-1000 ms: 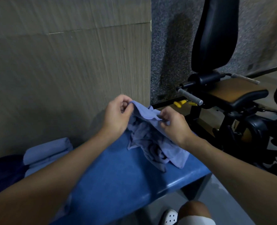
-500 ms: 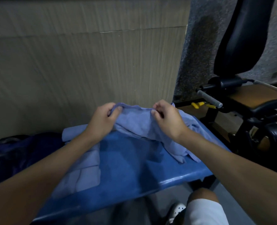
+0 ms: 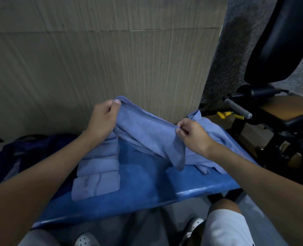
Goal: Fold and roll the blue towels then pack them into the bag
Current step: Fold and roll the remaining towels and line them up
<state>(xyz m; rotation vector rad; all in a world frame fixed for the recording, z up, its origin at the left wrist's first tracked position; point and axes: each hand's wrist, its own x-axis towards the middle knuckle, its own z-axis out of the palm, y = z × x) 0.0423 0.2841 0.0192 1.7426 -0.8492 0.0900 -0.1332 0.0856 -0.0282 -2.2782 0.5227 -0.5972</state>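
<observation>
Fingers (image 3: 117,102) of both hands (image 3: 102,119) (image 3: 193,134) pinch blue towel (image 3: 147,134); folded towel's (image 3: 101,164) logo (image 3: 86,181) illegible.

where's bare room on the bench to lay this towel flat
Bare bench top lies between the folded towels at left and the loose towel pile at right, out to the near edge. Both ends are crowded.

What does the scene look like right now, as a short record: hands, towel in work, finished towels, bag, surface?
left hand: pinches the raised edge of the blue towel
right hand: pinches the same edge, lower and further right
blue towel: spread between both hands, lower part drooping onto the bench
folded towels: lined up on the bench beside the left forearm
bag: dark blue, at the bench's left end; contents cannot be told
right of bench: exercise machine
</observation>
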